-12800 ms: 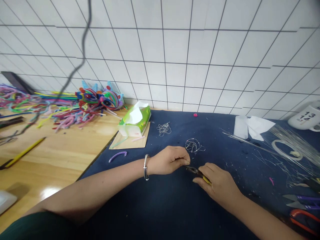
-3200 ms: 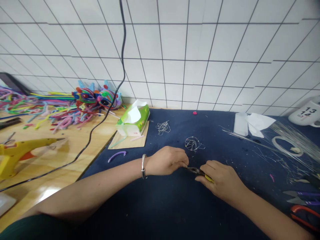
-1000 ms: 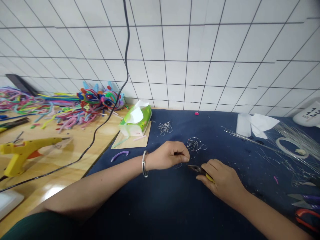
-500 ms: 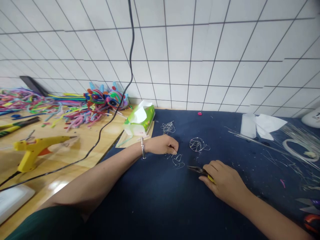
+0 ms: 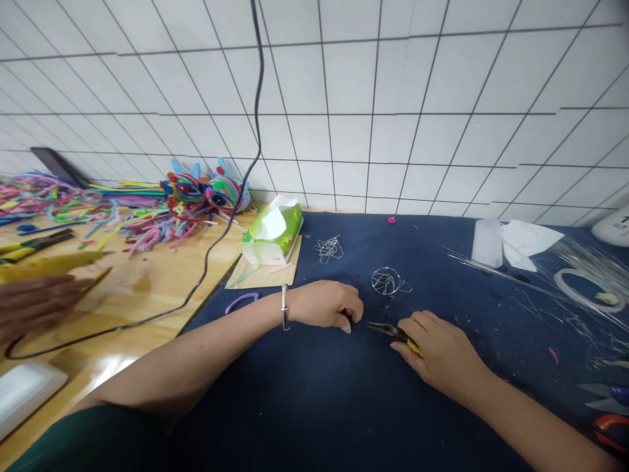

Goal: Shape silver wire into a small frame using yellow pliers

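Observation:
My right hand [image 5: 439,344] is closed around the yellow handle of long-nose pliers [image 5: 386,329], whose dark tips point left. Just beyond those tips, my left hand [image 5: 337,306] rests low over the dark blue mat with its fingers curled in a pinch; anything between them is hidden. A round bent-wire frame [image 5: 387,282] lies on the mat above and between both hands. Farther back is a tangle of thin silvery wire [image 5: 329,249]. A purple curved strip [image 5: 240,301] lies beside my left wrist.
At left, a co-worker's blurred hand [image 5: 34,308] is on a yellow glue gun [image 5: 49,264]. A black cable [image 5: 211,252] crosses the wooden table. A green tissue pack [image 5: 275,229] stands behind my left hand. Wires [image 5: 590,269] and scissors [image 5: 607,396] lie at right.
My left hand has moved toward me and slightly right, covering the small wire loops that showed there. The right hand stays nearly still. A co-worker's hand has come in at the glue gun.

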Tool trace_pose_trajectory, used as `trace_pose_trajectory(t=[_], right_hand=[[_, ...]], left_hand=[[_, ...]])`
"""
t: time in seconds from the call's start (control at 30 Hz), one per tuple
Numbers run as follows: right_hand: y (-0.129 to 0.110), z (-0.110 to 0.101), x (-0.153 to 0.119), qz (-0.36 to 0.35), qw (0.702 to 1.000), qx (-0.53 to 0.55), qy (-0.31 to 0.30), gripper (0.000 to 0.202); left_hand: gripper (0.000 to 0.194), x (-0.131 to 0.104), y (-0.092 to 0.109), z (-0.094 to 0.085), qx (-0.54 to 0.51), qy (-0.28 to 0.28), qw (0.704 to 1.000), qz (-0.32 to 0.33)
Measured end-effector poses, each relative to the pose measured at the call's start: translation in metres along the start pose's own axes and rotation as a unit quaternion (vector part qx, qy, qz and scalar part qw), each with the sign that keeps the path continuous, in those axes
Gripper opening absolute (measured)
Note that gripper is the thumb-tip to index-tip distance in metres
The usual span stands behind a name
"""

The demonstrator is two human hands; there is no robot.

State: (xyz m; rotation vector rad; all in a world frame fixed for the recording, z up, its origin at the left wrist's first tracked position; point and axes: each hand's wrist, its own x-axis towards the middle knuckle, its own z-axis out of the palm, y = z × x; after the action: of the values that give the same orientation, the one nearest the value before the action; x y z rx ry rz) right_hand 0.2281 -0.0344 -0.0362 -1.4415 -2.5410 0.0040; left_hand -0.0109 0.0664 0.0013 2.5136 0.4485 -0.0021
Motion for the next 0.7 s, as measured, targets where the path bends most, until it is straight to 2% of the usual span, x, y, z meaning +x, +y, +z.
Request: trace_pose_trajectory(t=[0.27, 0.7], right_hand=[[0.0, -0.0006, -0.0003, 0.002, 1.0, 0.006, -0.013, 0.014], [0.001, -0.002, 0.0002, -0.009, 1.0, 0.006, -0.001, 0.014]], left_hand=[[0.011, 0.0, 0.003, 0.0005, 0.037, 0.002, 0.999, -0.037], [0.004, 0.0002, 0.005, -0.0022, -0.035, -0.021, 0.999, -0.027]])
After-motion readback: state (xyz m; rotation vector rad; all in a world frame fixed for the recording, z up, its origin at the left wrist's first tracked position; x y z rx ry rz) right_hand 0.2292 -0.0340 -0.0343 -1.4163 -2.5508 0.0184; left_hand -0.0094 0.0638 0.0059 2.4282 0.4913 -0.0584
